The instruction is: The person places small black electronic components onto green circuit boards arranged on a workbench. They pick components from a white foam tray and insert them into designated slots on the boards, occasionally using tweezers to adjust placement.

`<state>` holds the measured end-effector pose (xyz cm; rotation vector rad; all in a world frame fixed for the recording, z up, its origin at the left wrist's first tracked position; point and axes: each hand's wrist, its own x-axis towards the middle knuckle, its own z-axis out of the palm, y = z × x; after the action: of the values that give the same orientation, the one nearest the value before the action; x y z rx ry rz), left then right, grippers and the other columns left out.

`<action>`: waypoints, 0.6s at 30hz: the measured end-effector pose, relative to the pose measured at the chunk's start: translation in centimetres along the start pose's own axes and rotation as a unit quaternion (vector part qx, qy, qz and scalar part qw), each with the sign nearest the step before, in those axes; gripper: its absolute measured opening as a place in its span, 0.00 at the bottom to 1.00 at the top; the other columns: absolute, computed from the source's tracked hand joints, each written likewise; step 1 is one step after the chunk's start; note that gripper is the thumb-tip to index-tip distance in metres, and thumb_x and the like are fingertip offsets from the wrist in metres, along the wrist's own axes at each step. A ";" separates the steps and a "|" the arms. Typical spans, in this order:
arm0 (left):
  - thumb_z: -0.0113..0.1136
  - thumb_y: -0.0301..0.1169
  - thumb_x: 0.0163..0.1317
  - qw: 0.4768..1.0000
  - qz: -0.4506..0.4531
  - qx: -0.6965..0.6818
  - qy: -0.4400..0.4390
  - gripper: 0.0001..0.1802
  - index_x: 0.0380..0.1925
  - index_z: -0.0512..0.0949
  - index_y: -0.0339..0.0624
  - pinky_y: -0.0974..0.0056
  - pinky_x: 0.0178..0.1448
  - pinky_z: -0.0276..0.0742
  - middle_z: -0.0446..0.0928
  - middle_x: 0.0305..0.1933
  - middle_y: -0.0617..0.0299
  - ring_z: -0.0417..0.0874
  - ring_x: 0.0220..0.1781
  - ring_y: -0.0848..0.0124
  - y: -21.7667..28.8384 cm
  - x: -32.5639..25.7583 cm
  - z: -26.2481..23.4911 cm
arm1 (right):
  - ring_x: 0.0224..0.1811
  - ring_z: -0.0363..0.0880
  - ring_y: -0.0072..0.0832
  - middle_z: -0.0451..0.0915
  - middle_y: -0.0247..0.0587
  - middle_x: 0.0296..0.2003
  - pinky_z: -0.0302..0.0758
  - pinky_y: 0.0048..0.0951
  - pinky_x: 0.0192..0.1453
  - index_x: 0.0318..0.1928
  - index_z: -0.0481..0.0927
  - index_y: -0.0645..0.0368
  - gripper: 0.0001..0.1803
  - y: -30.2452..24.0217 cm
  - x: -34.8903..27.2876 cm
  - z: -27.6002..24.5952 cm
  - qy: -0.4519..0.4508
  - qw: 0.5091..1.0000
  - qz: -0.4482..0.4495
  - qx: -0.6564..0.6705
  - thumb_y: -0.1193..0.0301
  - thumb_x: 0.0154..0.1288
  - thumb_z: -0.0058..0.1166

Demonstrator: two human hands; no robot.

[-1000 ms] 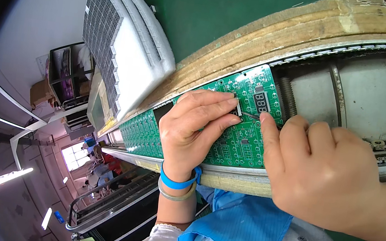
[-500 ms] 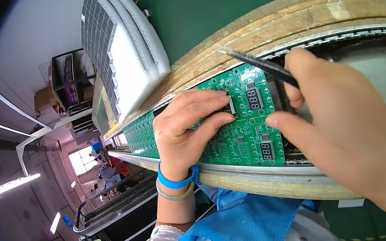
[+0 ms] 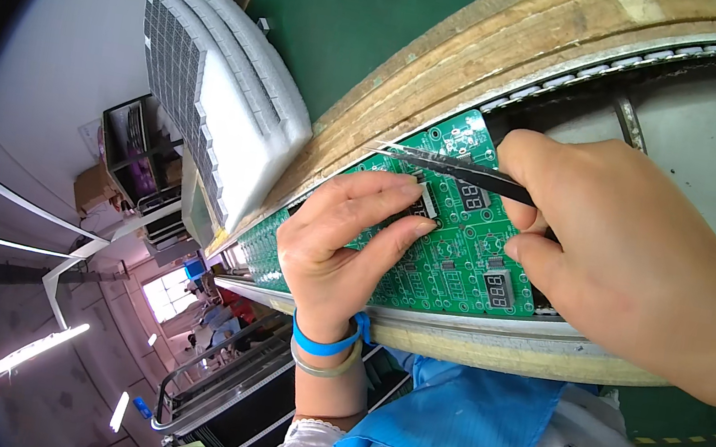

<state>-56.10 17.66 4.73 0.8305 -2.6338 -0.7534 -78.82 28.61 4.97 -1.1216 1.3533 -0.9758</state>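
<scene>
A green circuit board (image 3: 431, 293) lies in front of me in a rail track. My left hand (image 3: 341, 244) pinches a small digit display (image 3: 425, 204) between thumb and fingers, at the board's surface; whether it sits fully down I cannot tell. Black tweezers (image 3: 468, 171) are gripped in my right hand (image 3: 626, 254), above the board's right part. Their thin tips point left, past the pinched display and toward the wooden edge. Two more digit displays stand on the board: one (image 3: 473, 198) partly under the tweezers, the other (image 3: 498, 290) near the front rail.
More green boards (image 3: 258, 241) run leftward along the track. Beyond the wooden edge (image 3: 531, 55) lies a green surface (image 3: 362, 11). White foam trays (image 3: 246, 137) holding rows of dark parts stand at the left. A chain (image 3: 621, 70) runs along the far rail.
My right hand has come slightly left, and the tweezers have dropped lower over the board, tips further left. The left hand keeps its pinch on the display. The view has shifted slightly.
</scene>
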 end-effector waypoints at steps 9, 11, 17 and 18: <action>0.79 0.17 0.46 1.000 0.017 0.002 -0.014 0.15 0.37 0.90 0.33 0.64 0.47 0.84 0.88 0.42 0.52 0.89 0.43 0.64 0.2 0.4 -0.4 | 0.31 0.80 0.58 0.78 0.58 0.26 0.73 0.48 0.32 0.35 0.68 0.69 0.10 0.7 -0.3 0.4 0.029 0.999 -0.035 -0.007 0.81 0.63 0.57; 0.79 0.16 0.46 1.000 0.023 0.007 -0.020 0.15 0.37 0.90 0.33 0.65 0.47 0.84 0.88 0.42 0.52 0.89 0.43 0.64 0.3 0.7 -0.5 | 0.30 0.80 0.58 0.78 0.59 0.26 0.72 0.48 0.32 0.35 0.68 0.69 0.09 0.5 -0.2 0.5 0.027 0.999 -0.028 -0.021 0.80 0.63 0.57; 0.78 0.16 0.46 0.999 0.014 0.027 -0.032 0.14 0.36 0.90 0.34 0.65 0.46 0.84 0.88 0.41 0.53 0.89 0.42 0.65 0.9 1.0 -0.7 | 0.30 0.80 0.59 0.77 0.59 0.25 0.72 0.49 0.32 0.35 0.68 0.69 0.09 0.6 -0.3 0.4 0.029 0.999 -0.037 -0.019 0.80 0.64 0.57; 0.78 0.16 0.46 0.999 0.011 0.030 -0.031 0.14 0.36 0.90 0.34 0.65 0.45 0.84 0.88 0.41 0.54 0.89 0.42 0.65 0.9 1.0 -0.7 | 0.30 0.80 0.59 0.77 0.59 0.25 0.72 0.49 0.32 0.35 0.68 0.69 0.09 0.5 -0.3 0.4 0.027 0.999 -0.035 -0.023 0.80 0.64 0.57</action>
<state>-57.03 17.47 5.89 0.8056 -2.7278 -0.7098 -78.44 29.03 4.51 -1.1911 1.3945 -1.0368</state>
